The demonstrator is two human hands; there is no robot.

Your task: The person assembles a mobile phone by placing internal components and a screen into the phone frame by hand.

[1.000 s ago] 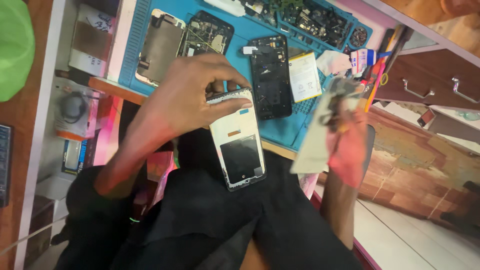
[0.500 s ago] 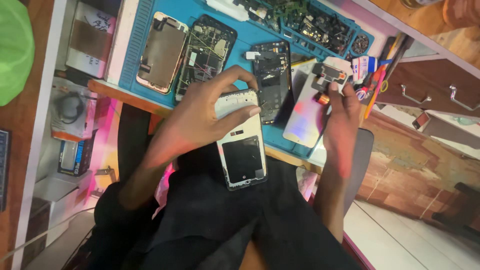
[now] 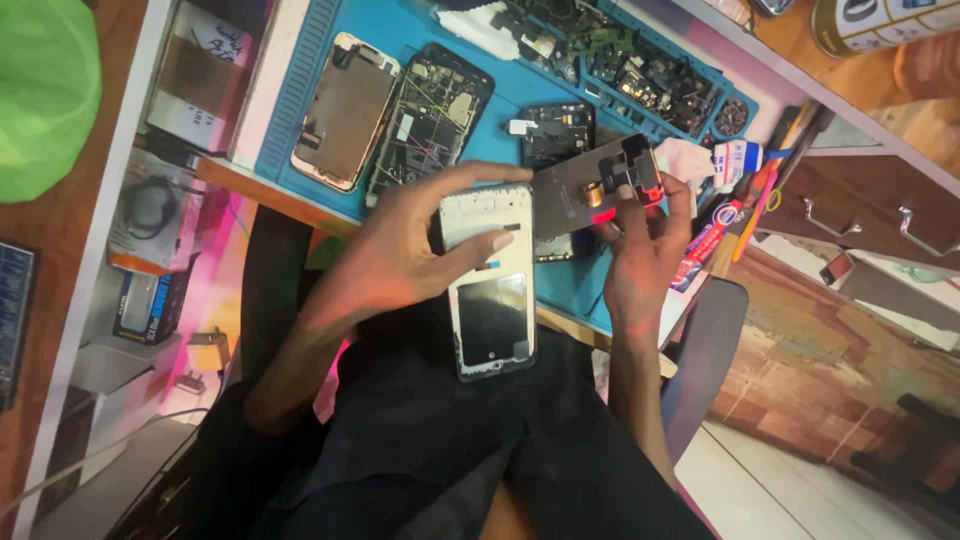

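Note:
My left hand [image 3: 400,255] grips a white phone frame with a dark screen panel [image 3: 490,290], held over my lap at the table's near edge. My right hand [image 3: 640,260] holds a grey phone back cover [image 3: 585,195] with its black camera block, tilted against the top of the white frame. Both sit just in front of a blue work mat [image 3: 300,90]. On the mat lie an opened phone with a copper-coloured plate [image 3: 345,110], an opened phone showing its circuit board [image 3: 430,120], and a dark phone body [image 3: 555,135] partly hidden behind the back cover.
Trays of small parts [image 3: 640,80] run along the mat's far side. Glue tubes and tools [image 3: 735,200] lie right of my right hand. A green bag [image 3: 45,95] sits at far left, boxes [image 3: 150,250] below it. A wooden drawer unit [image 3: 850,200] stands at right.
My right hand has brought the grey back cover left and down against the white frame. My left hand has kept hold of the frame, and the view has shifted slightly.

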